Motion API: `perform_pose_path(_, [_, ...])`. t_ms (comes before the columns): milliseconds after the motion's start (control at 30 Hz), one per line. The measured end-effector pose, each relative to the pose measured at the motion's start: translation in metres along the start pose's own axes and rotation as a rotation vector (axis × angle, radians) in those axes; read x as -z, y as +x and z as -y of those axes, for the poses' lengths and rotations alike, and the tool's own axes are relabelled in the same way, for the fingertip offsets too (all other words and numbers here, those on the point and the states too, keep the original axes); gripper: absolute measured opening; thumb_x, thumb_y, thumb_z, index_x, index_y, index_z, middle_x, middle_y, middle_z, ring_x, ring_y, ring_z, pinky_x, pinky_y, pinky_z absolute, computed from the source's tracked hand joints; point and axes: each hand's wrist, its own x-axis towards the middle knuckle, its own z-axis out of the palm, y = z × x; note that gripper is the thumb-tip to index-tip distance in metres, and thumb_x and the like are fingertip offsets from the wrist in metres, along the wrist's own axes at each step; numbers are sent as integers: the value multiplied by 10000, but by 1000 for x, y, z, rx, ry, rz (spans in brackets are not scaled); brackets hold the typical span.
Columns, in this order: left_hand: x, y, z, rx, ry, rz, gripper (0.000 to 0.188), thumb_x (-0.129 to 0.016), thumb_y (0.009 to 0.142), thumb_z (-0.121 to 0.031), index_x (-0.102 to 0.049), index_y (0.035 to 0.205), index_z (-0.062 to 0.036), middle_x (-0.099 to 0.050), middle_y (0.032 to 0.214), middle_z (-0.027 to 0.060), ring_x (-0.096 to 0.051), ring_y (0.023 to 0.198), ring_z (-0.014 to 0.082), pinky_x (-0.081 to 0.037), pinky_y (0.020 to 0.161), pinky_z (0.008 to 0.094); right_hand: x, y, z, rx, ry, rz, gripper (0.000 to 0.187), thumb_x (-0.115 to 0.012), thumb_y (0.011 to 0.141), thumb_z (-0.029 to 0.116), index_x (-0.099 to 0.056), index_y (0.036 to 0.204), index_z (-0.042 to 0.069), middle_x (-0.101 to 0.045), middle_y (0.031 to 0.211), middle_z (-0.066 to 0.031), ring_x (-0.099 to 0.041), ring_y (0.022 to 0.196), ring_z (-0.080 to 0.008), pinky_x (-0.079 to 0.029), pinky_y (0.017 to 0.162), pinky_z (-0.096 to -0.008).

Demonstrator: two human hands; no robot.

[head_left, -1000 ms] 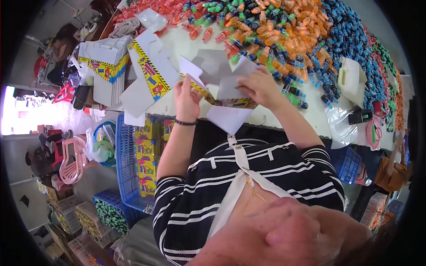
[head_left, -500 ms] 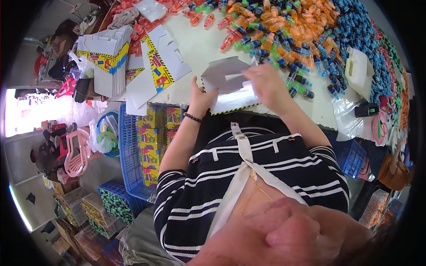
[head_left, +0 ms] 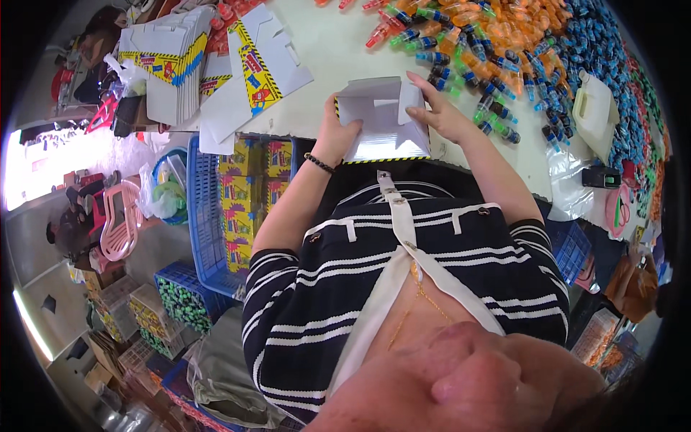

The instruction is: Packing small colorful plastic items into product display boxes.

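Observation:
A cardboard box [head_left: 385, 144] stands part-folded at the table's near edge, its silver-white inside facing up and a yellow-and-black striped edge toward me. My left hand [head_left: 337, 135] grips its left wall, thumb inside and the other fingers behind the wall. On the right, my right hand [head_left: 445, 115] holds the raised right side panel between thumb and fingers. No contents show inside the box. To the left lie flat printed box blanks [head_left: 260, 72] in white, yellow and red, beside a thick stack of folded blanks [head_left: 169, 90].
Small bottles in orange [head_left: 471, 50], blue [head_left: 619, 108] and other colours cover the table's far and right parts. A white plastic jug [head_left: 595, 115] lies on the right. Below the table at left, a blue crate [head_left: 205, 216] holds yellow printed boxes [head_left: 241, 191].
My right hand has moved from over the box's far flap to its right side panel. The walls now stand more upright, forming an open box. The view has shifted slightly.

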Motion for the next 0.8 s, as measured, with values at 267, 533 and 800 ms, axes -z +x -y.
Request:
perform_pose_path(267, [-3,-6,-18,52,-139,34,709,-600,767,8,-270,1393,-36,-516,1215,171,-564,1045,237,-496,857,339,-4,-6,21,310,-509,-19,837,-745,733,220,-309,1445,155,-405,1404,-169,-370,1303,-359,-312,1066,-443])
perform_pose_path(533, [-8,-28,7,-36,132,-22,712,-550,761,25,-270,1405,-90,-530,1185,154,-562,1035,218,-486,868,326,-40,-9,37,211,-942,72,755,-728,742,235,-386,1413,197,-425,1394,-120,-401,1263,-335,-321,1047,-454])
perform_pose_path(800, [-1,-56,-33,-81,-676,122,724,-631,826,-25,-228,1427,-47,-530,1197,164,-563,1050,197,-488,873,314,-25,-2,60,322,-956,104,724,-695,794,225,-357,1427,133,-382,1429,-151,-387,1278,-348,-308,1067,-453])
